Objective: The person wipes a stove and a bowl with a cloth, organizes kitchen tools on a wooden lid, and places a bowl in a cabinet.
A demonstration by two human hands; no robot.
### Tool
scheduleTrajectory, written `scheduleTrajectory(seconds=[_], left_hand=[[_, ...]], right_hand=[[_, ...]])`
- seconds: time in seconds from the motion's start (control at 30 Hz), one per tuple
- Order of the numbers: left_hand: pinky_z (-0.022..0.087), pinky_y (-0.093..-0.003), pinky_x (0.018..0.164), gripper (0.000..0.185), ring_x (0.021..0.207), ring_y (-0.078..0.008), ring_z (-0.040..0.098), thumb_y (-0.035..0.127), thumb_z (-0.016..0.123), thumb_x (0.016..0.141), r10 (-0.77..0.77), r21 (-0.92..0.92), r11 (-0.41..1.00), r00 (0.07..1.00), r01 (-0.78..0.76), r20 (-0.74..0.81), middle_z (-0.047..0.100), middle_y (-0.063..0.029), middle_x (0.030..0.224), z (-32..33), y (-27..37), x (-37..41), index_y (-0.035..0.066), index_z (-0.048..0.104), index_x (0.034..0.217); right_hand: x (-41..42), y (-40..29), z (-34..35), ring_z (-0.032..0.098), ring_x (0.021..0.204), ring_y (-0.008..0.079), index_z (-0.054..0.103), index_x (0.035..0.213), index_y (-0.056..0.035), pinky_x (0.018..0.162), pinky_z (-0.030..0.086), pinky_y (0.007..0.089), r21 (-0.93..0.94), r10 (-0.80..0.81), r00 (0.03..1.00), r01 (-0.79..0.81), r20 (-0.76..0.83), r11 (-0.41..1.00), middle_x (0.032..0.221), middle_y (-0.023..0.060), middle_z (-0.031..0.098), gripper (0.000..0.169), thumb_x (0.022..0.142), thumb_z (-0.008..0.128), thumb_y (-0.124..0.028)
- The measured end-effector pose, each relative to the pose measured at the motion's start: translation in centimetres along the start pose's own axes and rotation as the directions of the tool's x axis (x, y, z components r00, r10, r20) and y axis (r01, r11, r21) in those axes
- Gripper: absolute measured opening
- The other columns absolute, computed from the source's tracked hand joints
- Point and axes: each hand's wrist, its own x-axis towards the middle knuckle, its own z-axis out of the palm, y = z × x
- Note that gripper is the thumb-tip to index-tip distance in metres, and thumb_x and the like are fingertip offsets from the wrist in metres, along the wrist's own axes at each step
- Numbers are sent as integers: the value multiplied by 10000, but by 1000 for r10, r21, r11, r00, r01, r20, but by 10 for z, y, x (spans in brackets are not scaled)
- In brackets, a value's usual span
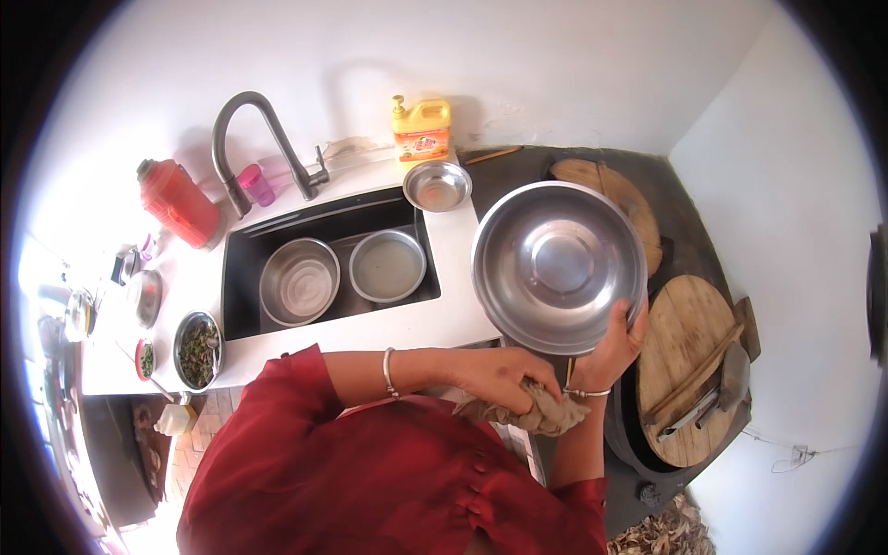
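My right hand grips the lower right rim of a large stainless steel basin, its inside facing up. My left hand clutches a crumpled brown cloth just below the basin, near my right wrist. In the black sink, a metal basin stands on the left, and beside it another metal basin holds cloudy liquid. A small steel bowl rests at the sink's back right corner, in front of a yellow detergent jug.
A faucet, a pink cup and a red thermos stand behind and left of the sink. Bowls of chopped greens sit at the left. Round wooden lids cover the dark stove at right, with a cleaver and sticks on one.
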Motion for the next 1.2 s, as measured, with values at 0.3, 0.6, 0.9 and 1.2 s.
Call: scheduleTrajectory(seconds=[0.3,0.6,0.9,1.2], left_hand=[[367,-294,921,433,1098,-241,435,-11,538,700,397,392,913,472,-115,-787,420,-134,1162,-63,20,7,-30,470,1127],[426,-368,825,392,977,-290,522,117,570,669,351,277,931,799,-239,-488,472,-160,976,-7,-44,24,-15,498,1031],[478,-301,741,412,839,-219,594,208,584,713,-44,85,994,965,68,-259,575,-134,970,3,-102,-9,-15,579,1059],[459,-304,849,310,956,-157,548,59,462,795,-517,-942,237,789,-239,-330,574,-65,1066,10,-108,-20,39,538,1095]], right_hand=[[-18,-11,17,530,1005,157,477,1213,34,905,412,288,-193,25,1000,-21,16,981,1149,81,549,327,903,506,-68],[-25,-2,2,533,997,160,531,1172,31,878,419,286,-280,86,987,-44,139,959,1122,78,567,310,892,533,-101],[-5,-38,-29,524,999,196,485,1188,65,834,445,299,-434,-142,925,-27,-353,901,1152,149,528,409,908,531,-229],[-69,-5,-84,518,1011,230,423,1243,46,863,437,335,-368,156,922,-291,-355,883,1188,154,493,368,921,456,-131]])
